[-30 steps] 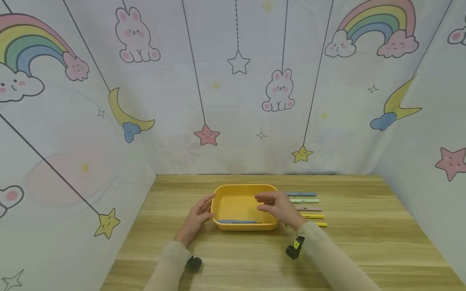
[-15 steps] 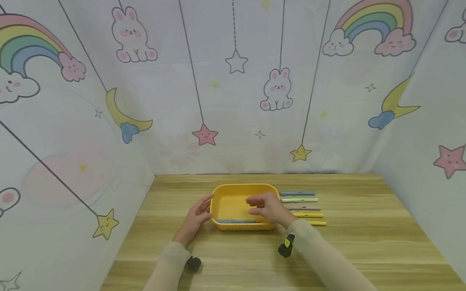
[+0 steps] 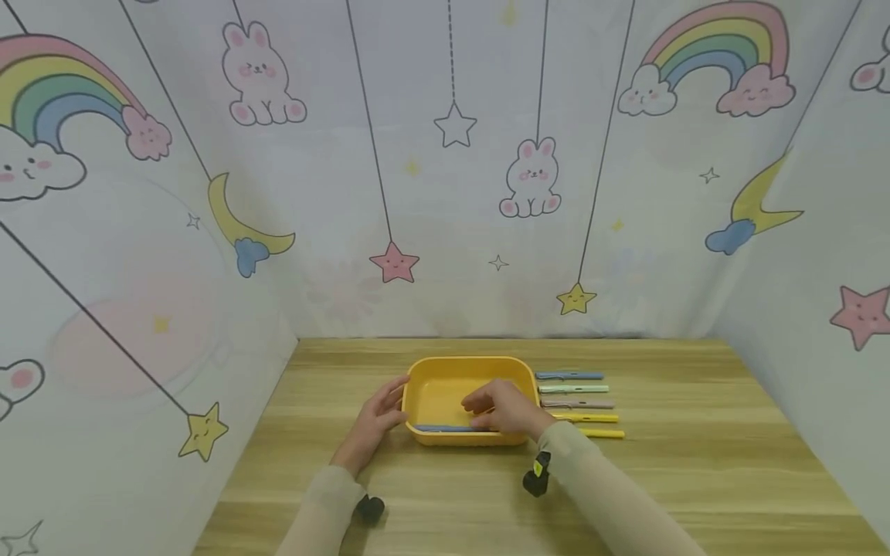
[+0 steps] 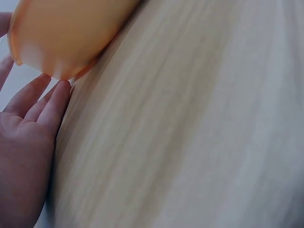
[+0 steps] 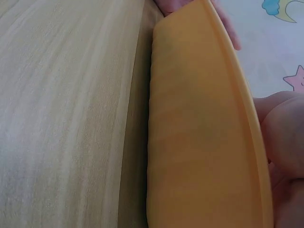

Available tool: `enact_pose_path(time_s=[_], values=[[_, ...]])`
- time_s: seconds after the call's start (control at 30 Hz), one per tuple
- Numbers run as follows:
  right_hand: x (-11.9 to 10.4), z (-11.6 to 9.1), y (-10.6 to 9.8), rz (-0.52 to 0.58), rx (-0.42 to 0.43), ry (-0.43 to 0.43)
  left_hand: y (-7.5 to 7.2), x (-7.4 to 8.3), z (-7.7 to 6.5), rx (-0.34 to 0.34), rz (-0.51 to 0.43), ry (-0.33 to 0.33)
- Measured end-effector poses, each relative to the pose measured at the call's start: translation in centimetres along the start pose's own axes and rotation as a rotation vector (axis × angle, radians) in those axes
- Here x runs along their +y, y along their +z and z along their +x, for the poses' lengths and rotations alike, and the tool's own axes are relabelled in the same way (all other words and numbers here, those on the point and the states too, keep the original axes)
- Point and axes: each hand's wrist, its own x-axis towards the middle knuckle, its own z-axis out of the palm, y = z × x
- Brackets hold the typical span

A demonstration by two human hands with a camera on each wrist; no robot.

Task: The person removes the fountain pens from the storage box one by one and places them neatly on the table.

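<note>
Yellow and probably plastic, the tray (image 3: 473,439) stands on the wood-grained table (image 3: 445,502), with a blue pen (image 3: 441,428) lying inside along its near wall. The left hand (image 3: 373,421) touches the tray's left end, fingers spread. The right hand (image 3: 511,409) dips inside, thumb and fingertips apart near the pen; I cannot tell whether they touch it. The pen looks light, stiff and slippery, likely best pinched mid-length from above.

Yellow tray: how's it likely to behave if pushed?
Likely slides before tipping: the yellow tray sits low and broad on the table. Probably light: it looks thin-walled. Seems fairly stiff: no visible bending where the left hand touches it.
</note>
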Motion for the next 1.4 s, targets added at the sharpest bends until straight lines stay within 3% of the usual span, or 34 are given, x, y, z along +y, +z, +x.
enact_pose_path(time_s=[0.47, 1.17, 1.4], values=[[-0.56, 0.57, 0.29, -0.013, -0.056, 0.036, 0.18, 0.13, -0.01, 0.009, -0.008, -0.001], [-0.56, 0.74, 0.61, -0.081, -0.037, 0.037, -0.07, -0.22, -0.07, -0.017, -0.012, 0.006], [-0.62, 0.98, 0.65, -0.137, -0.026, -0.001, -0.21, -0.29, -0.03, -0.019, -0.021, 0.015]])
